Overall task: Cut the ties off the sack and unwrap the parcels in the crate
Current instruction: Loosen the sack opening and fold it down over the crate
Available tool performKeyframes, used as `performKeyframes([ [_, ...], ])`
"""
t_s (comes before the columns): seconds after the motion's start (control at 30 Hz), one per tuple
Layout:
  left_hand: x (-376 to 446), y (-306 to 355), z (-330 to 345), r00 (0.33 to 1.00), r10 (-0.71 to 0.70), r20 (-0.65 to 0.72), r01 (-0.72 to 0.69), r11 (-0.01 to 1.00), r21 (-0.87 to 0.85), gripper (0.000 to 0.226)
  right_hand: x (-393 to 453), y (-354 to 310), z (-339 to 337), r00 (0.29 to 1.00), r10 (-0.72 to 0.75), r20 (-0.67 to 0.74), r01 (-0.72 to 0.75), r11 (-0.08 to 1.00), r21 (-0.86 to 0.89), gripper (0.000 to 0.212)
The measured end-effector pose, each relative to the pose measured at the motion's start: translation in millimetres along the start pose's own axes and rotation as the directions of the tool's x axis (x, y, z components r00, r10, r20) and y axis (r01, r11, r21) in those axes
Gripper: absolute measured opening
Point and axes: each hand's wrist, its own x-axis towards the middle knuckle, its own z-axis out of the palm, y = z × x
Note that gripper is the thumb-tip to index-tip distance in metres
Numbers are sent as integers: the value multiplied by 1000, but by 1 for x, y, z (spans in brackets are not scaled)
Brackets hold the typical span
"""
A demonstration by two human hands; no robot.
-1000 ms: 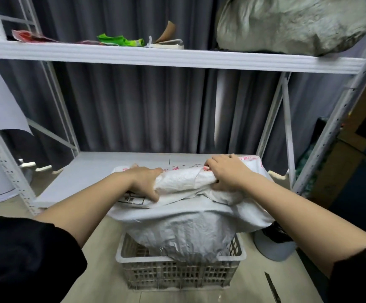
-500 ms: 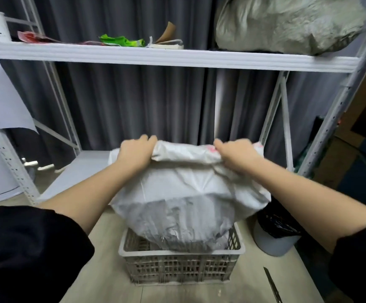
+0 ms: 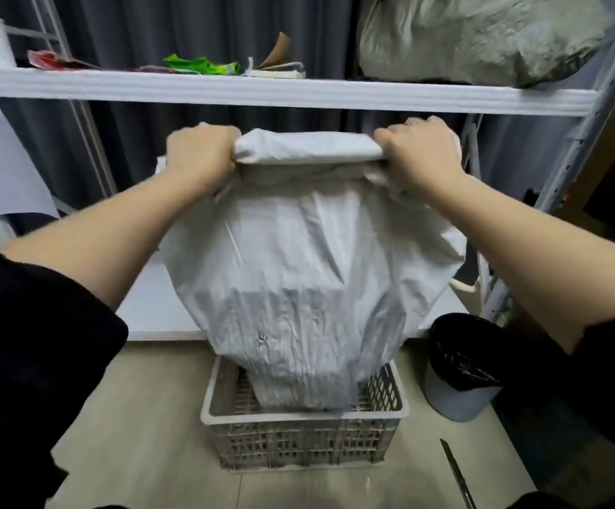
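A white woven sack (image 3: 306, 273) hangs upside down over a pale slatted plastic crate (image 3: 304, 440) on the floor. My left hand (image 3: 201, 154) grips the rolled upper edge of the sack at its left end. My right hand (image 3: 417, 156) grips the same edge at its right end. The sack's lower end dips inside the crate and hides what lies in it. A knife (image 3: 458, 473) lies on the floor to the right of the crate.
A white metal rack stands behind, its upper shelf (image 3: 291, 93) just above my hands, with a bulky grey bag (image 3: 482, 34) and scraps on it. The lower shelf (image 3: 151, 310) is behind the sack. A bin with a black liner (image 3: 460, 369) stands right of the crate.
Both hands have lifted the sack's edge from lower-shelf height to just under the upper shelf. The sack now hangs stretched, its lower end still in the crate.
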Motion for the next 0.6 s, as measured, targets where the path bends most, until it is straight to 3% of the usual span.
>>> performKeyframes([
  [0.07,-7,4,6,998,20,-60,-16,998,61,19,-9,-8,6,999,-4,-43,3,1000,-22,41],
  [0.17,-26,14,22,949,253,190,-292,930,222,18,-29,-13,25,965,-237,115,240,971,-8,39],
  [0.2,-17,11,19,952,264,152,-294,928,230,19,-21,-5,18,975,-186,120,189,982,-18,36],
  [0.3,9,-1,7,963,210,-171,-183,970,160,21,-7,5,0,992,103,-73,-102,994,26,42],
  [0.33,7,-2,13,949,192,-251,-151,973,174,18,-13,-1,3,987,131,-97,-125,990,62,41],
  [0.37,-2,1,22,935,240,-262,-185,959,216,16,-21,-11,12,992,78,-100,-69,993,94,40],
  [0.43,-26,2,46,888,458,-44,-429,860,276,17,-46,-27,30,976,-218,-5,218,972,89,42],
  [0.47,-31,-2,52,860,509,33,-495,817,296,21,-50,-25,34,957,-288,36,284,955,85,39],
  [0.53,-17,-7,36,896,443,29,-427,842,329,27,-35,-11,21,983,-180,44,177,981,77,36],
  [0.6,-1,-8,18,901,398,-175,-339,894,293,25,-20,-1,1,999,-18,-43,23,994,107,39],
])
